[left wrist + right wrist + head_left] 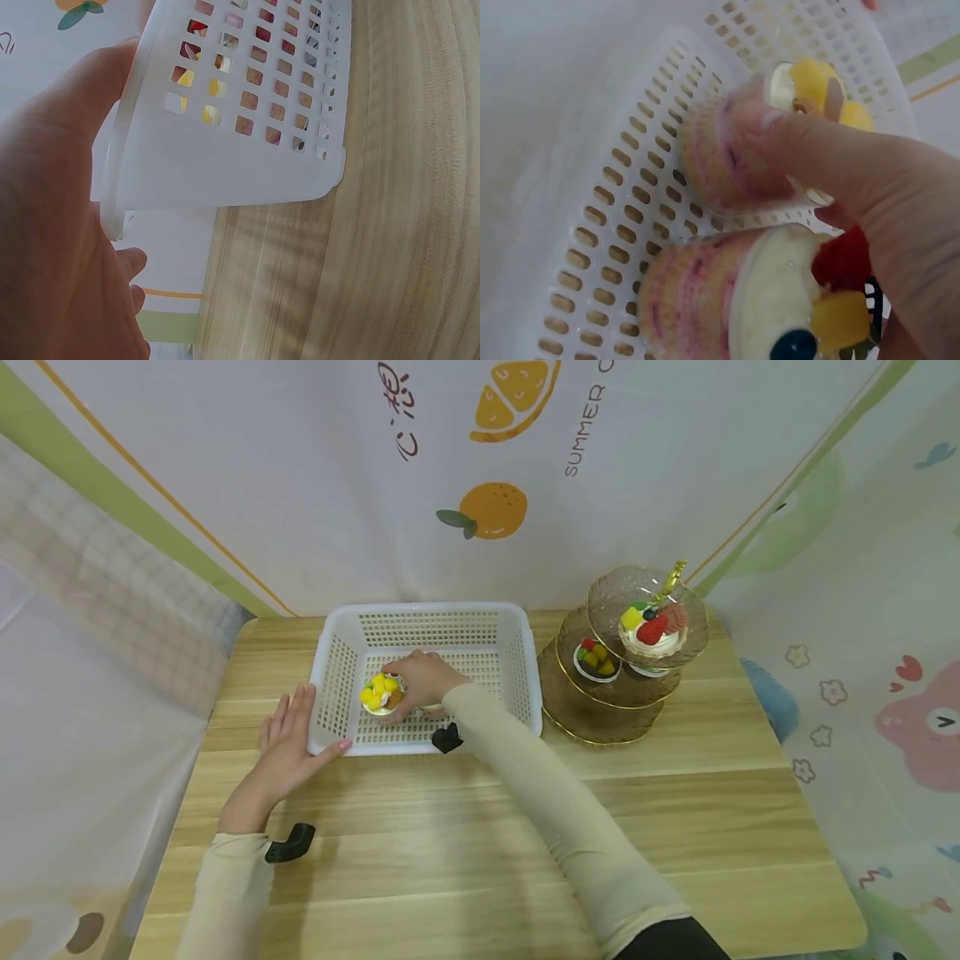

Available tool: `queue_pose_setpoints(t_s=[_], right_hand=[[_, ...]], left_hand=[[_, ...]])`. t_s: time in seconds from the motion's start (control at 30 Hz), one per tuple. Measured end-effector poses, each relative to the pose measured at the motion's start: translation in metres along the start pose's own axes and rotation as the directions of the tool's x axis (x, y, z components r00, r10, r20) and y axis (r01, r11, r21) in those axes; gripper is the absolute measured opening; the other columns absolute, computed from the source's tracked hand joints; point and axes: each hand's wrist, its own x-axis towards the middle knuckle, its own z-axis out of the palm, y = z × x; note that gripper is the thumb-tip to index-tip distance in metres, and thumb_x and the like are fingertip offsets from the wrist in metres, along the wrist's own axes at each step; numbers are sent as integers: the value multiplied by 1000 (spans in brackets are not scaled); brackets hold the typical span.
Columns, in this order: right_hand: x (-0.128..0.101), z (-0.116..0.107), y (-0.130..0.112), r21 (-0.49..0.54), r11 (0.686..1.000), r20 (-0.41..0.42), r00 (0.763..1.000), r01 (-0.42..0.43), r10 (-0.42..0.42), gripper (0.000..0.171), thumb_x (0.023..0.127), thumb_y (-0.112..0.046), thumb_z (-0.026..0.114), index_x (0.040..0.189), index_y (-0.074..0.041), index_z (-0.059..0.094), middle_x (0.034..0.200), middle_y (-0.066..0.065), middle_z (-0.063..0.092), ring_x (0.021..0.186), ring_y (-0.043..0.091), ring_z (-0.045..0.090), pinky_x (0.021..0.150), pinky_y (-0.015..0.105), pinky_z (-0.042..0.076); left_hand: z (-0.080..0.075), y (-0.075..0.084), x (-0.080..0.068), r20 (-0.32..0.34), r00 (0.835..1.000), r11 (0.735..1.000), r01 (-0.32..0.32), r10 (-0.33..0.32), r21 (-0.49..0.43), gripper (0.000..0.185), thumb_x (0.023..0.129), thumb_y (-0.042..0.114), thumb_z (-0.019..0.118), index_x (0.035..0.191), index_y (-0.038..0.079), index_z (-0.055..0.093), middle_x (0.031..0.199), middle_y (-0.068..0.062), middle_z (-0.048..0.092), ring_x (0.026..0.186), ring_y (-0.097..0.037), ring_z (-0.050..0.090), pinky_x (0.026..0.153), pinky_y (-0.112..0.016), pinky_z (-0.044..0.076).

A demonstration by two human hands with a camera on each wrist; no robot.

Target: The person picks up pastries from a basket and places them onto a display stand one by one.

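- Wooden table of pale slats, with a printed white cloth backdrop behind it; the cloth shows orange fruit drawings and the readable word "SUMMER", beside handwritten characters too small to read.
- White plastic basket with slotted walls sits at the far middle of the table.
- Tiered amber glass stand is just right of the basket; a fruit-topped cake sits on its top plate and a small cup of fruit on the plate below.
- Left hand rests with straight fingers against the basket's near left corner, thumb on the rim; the left wrist view shows the palm flat on the basket wall.
- Right hand reaches inside the basket and grips a cupcake topped with yellow fruit pieces, in the basket's left half.
- Only the right wrist view shows a second cupcake in the basket, with cream, red and yellow fruit and a blueberry, right beside the gripped one; the hand hides it from the head view.
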Motion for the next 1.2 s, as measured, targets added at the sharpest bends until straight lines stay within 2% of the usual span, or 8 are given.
queue_pose_setpoints(t_s=[0.2, 0.73, 0.9, 1.03, 1.13, 1.2], right_hand=[[5, 3, -2, -112, 993, -24, 999, -34, 31, 87, 72, -58, 81, 146, -25, 49, 144, -6, 58, 128, 16, 49, 122, 44, 24], [4, 9, 1, -78, 996, -57, 998, -38, 34, 78, 73, -53, 83, 140, -23, 57, 131, -9, 66, 115, 11, 54, 118, 38, 31], [6, 6, 5, -17, 1000, -96, 995, -20, 19, 71, 75, -48, 81, 138, -24, 59, 130, -9, 67, 119, 12, 57, 119, 40, 32], [4, -10, 8, 107, 994, -148, 989, 9, 7, 73, 75, -44, 79, 141, -23, 56, 135, -7, 65, 120, 13, 59, 114, 37, 40], [-8, -27, 9, 212, 977, -200, 979, 19, 25, 77, 76, -44, 80, 144, -22, 53, 138, -5, 62, 123, 12, 57, 112, 37, 43], [-21, -36, 9, 268, 963, -235, 971, 13, 52, 79, 76, -46, 80, 145, -22, 51, 142, -5, 59, 128, 13, 53, 114, 40, 40]], left_hand=[[1, 0, 1, -13, 1000, 1000, -11, 11, -1, 105, 94, 55, 57, 159, 13, -13, 166, -19, -14, 152, -45, -17, 114, -73, -7], [6, -1, -1, -16, 1000, 1000, -14, 14, -16, 105, 93, 53, 59, 159, 13, -12, 166, -23, -8, 152, -45, -16, 113, -73, -8], [6, -1, -1, -14, 1000, 1000, -18, 18, -18, 104, 94, 53, 58, 159, 11, -12, 166, -23, -10, 152, -47, -15, 113, -74, -8], [5, -1, 0, -14, 1000, 1000, -21, 21, -11, 104, 94, 53, 57, 159, 11, -12, 166, -22, -12, 151, -48, -15, 113, -75, -8], [4, -2, 1, -15, 1000, 1000, -22, 22, -1, 104, 94, 54, 57, 159, 11, -12, 166, -22, -12, 151, -48, -16, 113, -75, -7], [4, -3, 2, -12, 1000, 1000, -21, 21, -3, 105, 94, 54, 57, 159, 11, -13, 166, -22, -12, 151, -47, -17, 113, -75, -7]])
